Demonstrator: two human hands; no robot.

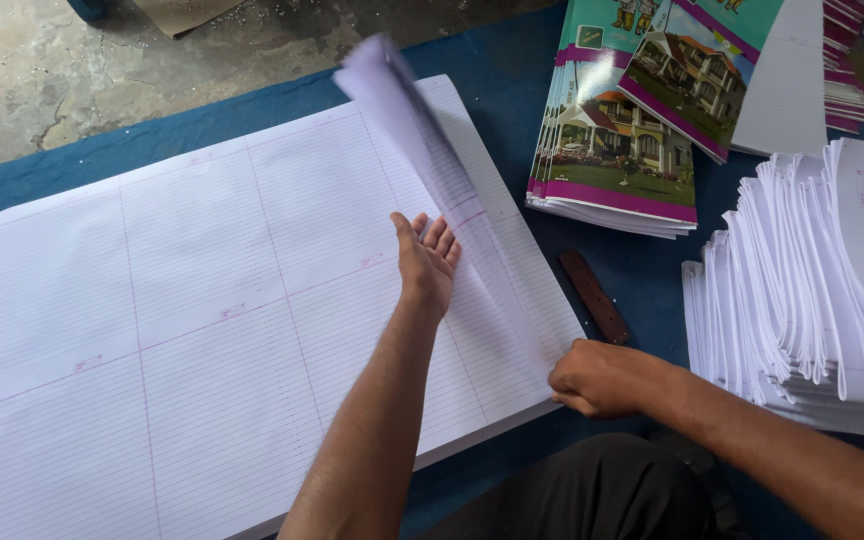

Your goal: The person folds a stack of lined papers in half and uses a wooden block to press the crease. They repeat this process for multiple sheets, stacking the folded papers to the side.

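Note:
A large stack of ruled white paper sheets [182,320] lies flat on a blue cloth. My left hand [426,262] rests flat on the sheets near their right side, fingers apart. At the stack's near right corner, my right hand [600,378] pinches the edge of a sheet. That lifted sheet [422,130] curls up and over in a blurred fold, from my right hand towards the stack's far edge.
A pile of colourful printed covers [617,130] showing houses lies at the far right. Folded white paper bundles [812,280] are piled at the right. A dark brown wooden stick [594,297] lies between the piles. Bare concrete floor [42,70] shows beyond the blue cloth [492,60].

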